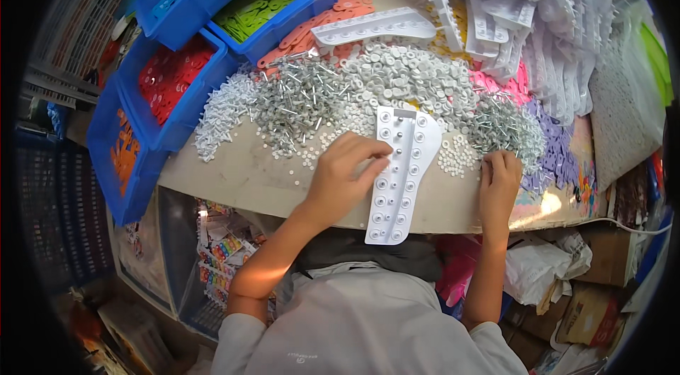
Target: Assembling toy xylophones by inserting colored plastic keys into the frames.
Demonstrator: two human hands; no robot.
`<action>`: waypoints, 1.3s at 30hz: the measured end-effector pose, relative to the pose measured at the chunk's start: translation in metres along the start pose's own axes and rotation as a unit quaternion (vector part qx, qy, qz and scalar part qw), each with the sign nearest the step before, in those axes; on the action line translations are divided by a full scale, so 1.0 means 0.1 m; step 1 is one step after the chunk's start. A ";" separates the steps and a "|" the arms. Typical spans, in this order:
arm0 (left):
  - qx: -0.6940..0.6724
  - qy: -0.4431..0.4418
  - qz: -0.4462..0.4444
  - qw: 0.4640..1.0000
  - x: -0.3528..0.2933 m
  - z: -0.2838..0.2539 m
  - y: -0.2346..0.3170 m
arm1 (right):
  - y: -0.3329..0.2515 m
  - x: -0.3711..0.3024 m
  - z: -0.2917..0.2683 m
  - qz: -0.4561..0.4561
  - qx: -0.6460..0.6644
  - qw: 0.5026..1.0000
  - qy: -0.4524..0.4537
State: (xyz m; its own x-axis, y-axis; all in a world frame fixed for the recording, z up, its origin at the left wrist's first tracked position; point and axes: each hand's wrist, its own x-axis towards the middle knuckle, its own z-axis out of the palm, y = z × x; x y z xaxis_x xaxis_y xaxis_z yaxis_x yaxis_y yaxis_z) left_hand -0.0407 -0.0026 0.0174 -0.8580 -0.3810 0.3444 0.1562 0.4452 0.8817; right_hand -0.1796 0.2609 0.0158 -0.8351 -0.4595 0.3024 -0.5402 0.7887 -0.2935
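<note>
White plastic tray, long and studded with rows of round sockets, lay on the worktable between the two hands, its near end hanging over the table's edge toward the person. Left hand rested on the tray's left side, fingers curled, with the fingertips pressed against its surface; whether they pinched a small piece could not be told. Right hand sat well apart to the tray's right, fingers bent down into a scatter of small white discs and metal pins, fingertips together as if picking, though nothing held was visible. Just beyond both hands spread a heap of white round caps, and beyond the left hand a pile of silver nails and white screws. Farther out past the left hand stood blue bins of red, orange and green flat pieces. Beyond the right hand, stacked white trays rose in a tall heap.
</note>
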 end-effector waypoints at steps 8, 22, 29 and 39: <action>0.125 -0.041 0.083 0.988 0.04 0.25 -0.16 | -0.06 -0.02 0.04 0.014 0.081 0.995 0.060; 0.256 0.024 0.103 0.961 -0.19 -0.03 -0.08 | -0.89 -0.33 0.08 0.054 0.374 0.926 -0.008; 0.419 0.068 -0.023 0.905 -0.29 -0.69 -0.41 | -1.02 -0.36 0.27 0.032 0.383 0.922 -0.053; 0.450 0.072 -0.042 0.889 -0.28 -0.55 -0.43 | -1.06 -0.23 0.24 -0.165 0.230 0.959 -0.021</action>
State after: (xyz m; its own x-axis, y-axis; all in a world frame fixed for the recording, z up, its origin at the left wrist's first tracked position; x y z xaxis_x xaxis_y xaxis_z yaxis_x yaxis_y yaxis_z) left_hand 0.0037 -0.0556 -0.0122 -0.7671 -0.5141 0.3836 -0.4153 0.8538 0.3139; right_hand -0.1053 0.1782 0.0184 -0.6085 -0.6771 0.4139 -0.7566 0.3375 -0.5601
